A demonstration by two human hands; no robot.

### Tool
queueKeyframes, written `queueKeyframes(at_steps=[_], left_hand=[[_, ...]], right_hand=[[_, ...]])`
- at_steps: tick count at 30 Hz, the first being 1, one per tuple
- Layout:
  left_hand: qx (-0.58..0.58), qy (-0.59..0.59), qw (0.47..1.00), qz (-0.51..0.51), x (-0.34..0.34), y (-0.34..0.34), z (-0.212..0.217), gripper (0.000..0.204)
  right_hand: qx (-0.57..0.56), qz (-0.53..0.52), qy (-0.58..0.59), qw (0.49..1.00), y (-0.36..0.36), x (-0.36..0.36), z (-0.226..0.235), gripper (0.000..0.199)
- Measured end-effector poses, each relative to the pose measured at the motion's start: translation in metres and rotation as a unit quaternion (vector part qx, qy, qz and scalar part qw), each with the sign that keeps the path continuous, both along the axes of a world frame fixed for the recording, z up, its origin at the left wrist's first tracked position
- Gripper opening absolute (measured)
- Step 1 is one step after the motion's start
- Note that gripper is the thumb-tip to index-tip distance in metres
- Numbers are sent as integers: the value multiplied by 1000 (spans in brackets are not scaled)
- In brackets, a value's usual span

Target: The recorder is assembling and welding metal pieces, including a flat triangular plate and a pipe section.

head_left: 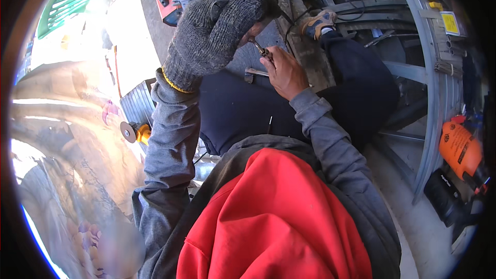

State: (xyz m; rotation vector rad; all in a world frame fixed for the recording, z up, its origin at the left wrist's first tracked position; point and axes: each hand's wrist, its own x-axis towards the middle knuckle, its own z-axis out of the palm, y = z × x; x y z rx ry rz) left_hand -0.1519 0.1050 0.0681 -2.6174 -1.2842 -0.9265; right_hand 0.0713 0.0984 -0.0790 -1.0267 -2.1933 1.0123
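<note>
Head view: the left hand (217, 31), in a grey knitted glove, is curled shut around the upper end of a small metal tool (260, 49), while the bare right hand (284, 72) just below it pinches the tool's lower end. An orange power drill (459, 150) lies well to the right of both hands; a small angle grinder (135, 132) lies below the left hand.

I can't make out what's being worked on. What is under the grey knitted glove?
Under the glove a thin metal tool sticks out, pinched by the bare right hand. Whatever the glove grips above the tool is covered.
</note>
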Motion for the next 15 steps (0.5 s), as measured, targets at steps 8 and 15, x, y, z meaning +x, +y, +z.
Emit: queueKeyframes(at_steps=[8,15], left_hand=[[9,-93,993,-69,13,8,-15,46],[13,-110,986,-125,26,20,-2,60]], right_hand=[[-39,13,-7,999,5,8,8,24],[-70,0,-52,996,6,33,-9,37]])
